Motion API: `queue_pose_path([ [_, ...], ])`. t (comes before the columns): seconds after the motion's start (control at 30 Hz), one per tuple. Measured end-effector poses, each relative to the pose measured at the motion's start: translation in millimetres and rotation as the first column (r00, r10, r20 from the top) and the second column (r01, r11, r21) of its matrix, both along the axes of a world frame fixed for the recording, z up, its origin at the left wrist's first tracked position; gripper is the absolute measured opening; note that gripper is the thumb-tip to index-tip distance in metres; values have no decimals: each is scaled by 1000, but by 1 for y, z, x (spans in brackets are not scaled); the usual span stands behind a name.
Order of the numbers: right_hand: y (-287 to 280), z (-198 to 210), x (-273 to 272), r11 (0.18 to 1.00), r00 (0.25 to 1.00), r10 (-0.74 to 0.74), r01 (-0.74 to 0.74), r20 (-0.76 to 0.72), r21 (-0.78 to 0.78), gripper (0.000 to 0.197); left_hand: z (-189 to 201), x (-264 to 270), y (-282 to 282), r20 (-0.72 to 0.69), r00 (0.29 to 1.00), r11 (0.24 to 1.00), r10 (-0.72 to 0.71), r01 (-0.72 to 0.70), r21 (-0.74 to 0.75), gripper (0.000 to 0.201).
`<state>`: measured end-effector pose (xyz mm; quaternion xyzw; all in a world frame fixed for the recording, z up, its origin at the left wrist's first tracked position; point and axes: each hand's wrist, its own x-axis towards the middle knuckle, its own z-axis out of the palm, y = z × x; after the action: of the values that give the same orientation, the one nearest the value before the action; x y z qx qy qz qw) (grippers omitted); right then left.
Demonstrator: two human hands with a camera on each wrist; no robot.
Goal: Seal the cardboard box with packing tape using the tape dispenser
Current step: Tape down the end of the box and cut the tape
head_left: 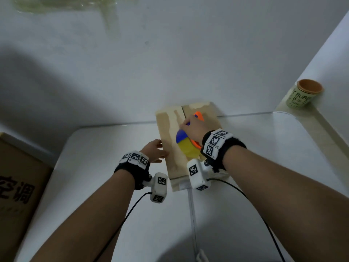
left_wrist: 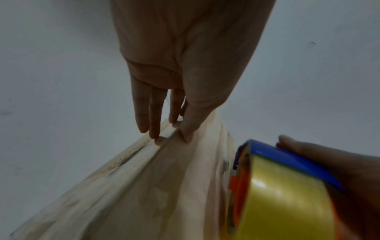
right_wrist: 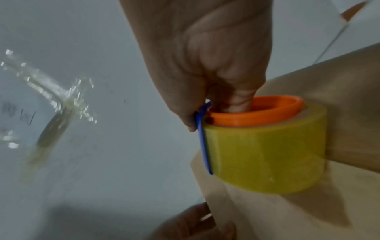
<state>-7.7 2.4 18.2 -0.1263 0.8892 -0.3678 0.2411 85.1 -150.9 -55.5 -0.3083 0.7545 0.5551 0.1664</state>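
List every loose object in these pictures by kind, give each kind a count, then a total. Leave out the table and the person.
Cardboard boxes: 2
Tape dispensers: 1
Lidded jars: 1
Total: 4

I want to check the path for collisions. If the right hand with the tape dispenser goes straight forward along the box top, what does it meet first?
Probably nothing on the cardboard box. Ahead of the right hand and tape dispenser lies bare box top, then the white wall; depth is unclear.
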Motion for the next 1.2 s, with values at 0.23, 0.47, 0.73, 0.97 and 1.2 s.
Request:
queue_pose_path([
  [0.23,52,18,-10,932,941,-186,260,283,-253,25,8,-1,1,29,998,998,58,-58,-11,56],
  [0.47,90,37,19,919,909,66,105,411,-379,28,41,-7,30,-157,907,887,392,-326,328,17],
  [0.73,115,43,32,968,920,206,-142,334,-207,56,56,0,50,33,968,796,250,-225,562,60],
  [0.97,139,40,45,947,835,317,-256,449,-192,44,56,15,65,3,994,900,111,-102,423,41],
  [1.2,138,36,55,940,914,288,-326,285,98,69,54,25,84,-42,994,969,103,-90,229,13],
])
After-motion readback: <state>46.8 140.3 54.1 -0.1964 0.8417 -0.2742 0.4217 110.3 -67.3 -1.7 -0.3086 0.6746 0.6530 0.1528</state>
